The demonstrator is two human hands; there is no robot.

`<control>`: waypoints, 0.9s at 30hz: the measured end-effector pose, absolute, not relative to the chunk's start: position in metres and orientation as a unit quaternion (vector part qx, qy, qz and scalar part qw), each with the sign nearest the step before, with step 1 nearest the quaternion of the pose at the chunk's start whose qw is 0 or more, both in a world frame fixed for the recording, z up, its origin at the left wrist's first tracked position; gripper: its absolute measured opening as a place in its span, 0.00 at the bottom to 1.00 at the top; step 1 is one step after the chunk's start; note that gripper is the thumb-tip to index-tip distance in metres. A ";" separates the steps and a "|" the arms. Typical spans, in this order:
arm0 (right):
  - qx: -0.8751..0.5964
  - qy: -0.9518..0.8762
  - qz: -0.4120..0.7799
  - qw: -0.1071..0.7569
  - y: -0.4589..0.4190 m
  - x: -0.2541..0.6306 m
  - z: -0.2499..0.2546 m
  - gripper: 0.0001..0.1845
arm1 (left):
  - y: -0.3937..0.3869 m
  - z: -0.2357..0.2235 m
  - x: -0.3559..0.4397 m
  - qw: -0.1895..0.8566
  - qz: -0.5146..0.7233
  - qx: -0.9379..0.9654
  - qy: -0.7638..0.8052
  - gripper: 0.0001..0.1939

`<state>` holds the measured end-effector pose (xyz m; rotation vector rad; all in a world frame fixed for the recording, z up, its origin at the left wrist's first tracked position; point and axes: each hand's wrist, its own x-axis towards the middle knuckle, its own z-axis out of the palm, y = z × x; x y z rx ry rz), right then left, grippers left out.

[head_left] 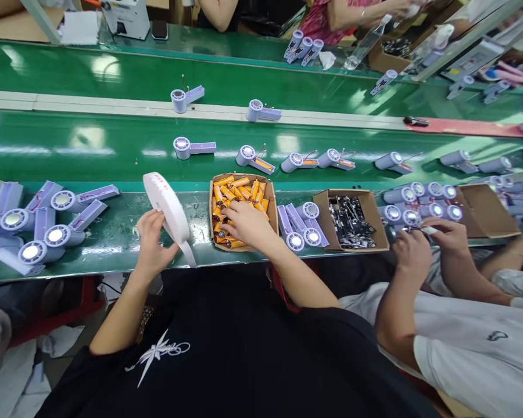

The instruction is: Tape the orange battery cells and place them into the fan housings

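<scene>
My left hand (pixel 151 247) holds a large roll of white tape (pixel 168 206) on edge, fingers at its core and thumb below. A loose tape end (pixel 187 254) hangs from the roll toward the table edge. Over a cardboard box (pixel 211 200) of orange cylindrical batteries (pixel 244 188), my right hand (pixel 250 223) reaches in with its fingers apart, touching the top ones. I make out no battery gripped in it, though the palm side is hidden. Several purple handheld fan bodies (pixel 311 237) lie just right of that box.
More fan bodies (pixel 54 235) are heaped at the left. Several stand along the green conveyor belt (pixel 126 139), some with orange batteries in their handles. A box of small black parts (pixel 322 223) sits to the right, beside a co-worker's hands (pixel 414 255). Other people sit across the line.
</scene>
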<state>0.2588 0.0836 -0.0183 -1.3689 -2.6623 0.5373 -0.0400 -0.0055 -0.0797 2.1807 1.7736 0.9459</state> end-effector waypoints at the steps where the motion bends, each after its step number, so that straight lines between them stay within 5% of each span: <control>1: -0.455 -0.875 0.163 0.038 0.091 0.258 -0.024 0.13 | -0.004 -0.081 -0.035 0.080 0.316 0.737 0.592 0.45; 5: -0.449 -0.841 0.268 0.137 0.107 0.263 -0.045 0.11 | 0.000 -0.084 -0.026 0.046 0.337 0.750 0.567 0.41; 9: -0.455 -0.581 0.553 0.386 0.102 0.273 -0.041 0.28 | -0.002 -0.084 -0.025 0.035 0.351 0.758 0.549 0.39; 12: -0.412 -0.400 0.671 0.469 0.087 0.273 -0.022 0.32 | -0.003 -0.085 -0.023 0.037 0.342 0.766 0.543 0.38; 19: -0.363 -0.410 0.693 0.468 0.063 0.268 0.003 0.28 | -0.001 -0.084 -0.014 0.015 0.300 0.801 0.518 0.38; 27: -0.453 -0.602 0.527 0.393 0.065 0.279 -0.001 0.22 | -0.009 -0.076 -0.017 0.010 0.247 0.815 0.525 0.36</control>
